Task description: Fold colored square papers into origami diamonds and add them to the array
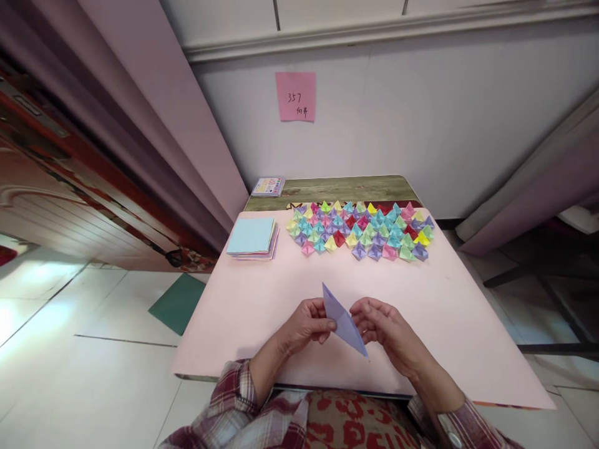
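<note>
A folded lavender paper piece [343, 322] is pinched between both hands above the near part of a pink sheet [262, 299] that covers the table. My left hand [305, 325] grips its left side with thumb and fingers closed. My right hand [386, 327] holds its right side, fingers curled round it. Both wrists come out of plaid sleeves. The paper stands tilted, one corner up and one pointing down toward me.
Several small folded paper shapes [360, 229] in many colours lie in rows at the far side. A stack of square papers [253, 237], light blue on top, sits far left. A paper pack [268, 186] lies on the wooden tabletop. A green sheet [178, 302] lies on the floor.
</note>
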The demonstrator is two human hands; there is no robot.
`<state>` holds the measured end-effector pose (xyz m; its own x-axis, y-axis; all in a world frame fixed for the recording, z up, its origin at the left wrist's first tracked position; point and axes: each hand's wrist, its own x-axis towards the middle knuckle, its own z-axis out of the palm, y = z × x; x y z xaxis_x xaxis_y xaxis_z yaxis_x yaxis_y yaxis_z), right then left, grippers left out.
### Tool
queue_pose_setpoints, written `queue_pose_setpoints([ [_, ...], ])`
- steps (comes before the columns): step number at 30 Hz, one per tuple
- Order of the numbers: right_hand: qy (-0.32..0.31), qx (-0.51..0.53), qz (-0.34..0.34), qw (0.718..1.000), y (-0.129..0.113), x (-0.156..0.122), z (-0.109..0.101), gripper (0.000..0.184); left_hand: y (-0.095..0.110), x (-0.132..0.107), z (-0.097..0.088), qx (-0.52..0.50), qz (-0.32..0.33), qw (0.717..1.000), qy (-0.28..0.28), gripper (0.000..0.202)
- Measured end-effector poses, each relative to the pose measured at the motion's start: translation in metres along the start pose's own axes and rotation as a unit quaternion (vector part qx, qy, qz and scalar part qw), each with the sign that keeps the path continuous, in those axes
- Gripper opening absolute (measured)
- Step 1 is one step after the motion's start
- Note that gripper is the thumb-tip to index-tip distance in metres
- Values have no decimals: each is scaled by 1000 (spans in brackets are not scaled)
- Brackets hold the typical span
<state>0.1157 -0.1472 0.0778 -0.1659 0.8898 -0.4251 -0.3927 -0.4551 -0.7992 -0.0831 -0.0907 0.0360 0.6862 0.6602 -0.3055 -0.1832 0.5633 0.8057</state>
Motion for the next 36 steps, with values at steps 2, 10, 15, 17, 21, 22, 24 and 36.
queue_pose_setpoints([
  [2, -32, -12, 3, 999, 0, -2, 5, 34, 1, 2, 0, 12, -4, 1000, -10, 34],
  [10, -42, -19, -9, 999, 6, 1, 5, 30, 8, 8, 4, 12, 24, 999, -31, 27],
  [15, -46, -17, -13, 999, 8, 4, 4, 31, 10, 11, 13, -30, 43, 999, -7, 27],
  [17, -33, -25, -22, 999, 10, 7, 5, 31, 10, 11, 17, -59, 35, 998, 11, 27],
  [21, -5, -51, -45, 998, 12, 11, 7, 32, 9, 11, 25, -100, 22, 993, 65, 24],
  [22, -3, -57, -47, 997, 13, 12, 8, 32, 9, 10, 27, -105, 17, 991, 80, 23],
  [24, -1, -69, -49, 996, 14, 13, 10, 34, 9, 9, 29, -112, 3, 988, 109, 21],
  [36, 70, -239, -142, 958, 21, 16, 12, 38, 10, 7, 34, -101, -12, 982, 159, 13],
])
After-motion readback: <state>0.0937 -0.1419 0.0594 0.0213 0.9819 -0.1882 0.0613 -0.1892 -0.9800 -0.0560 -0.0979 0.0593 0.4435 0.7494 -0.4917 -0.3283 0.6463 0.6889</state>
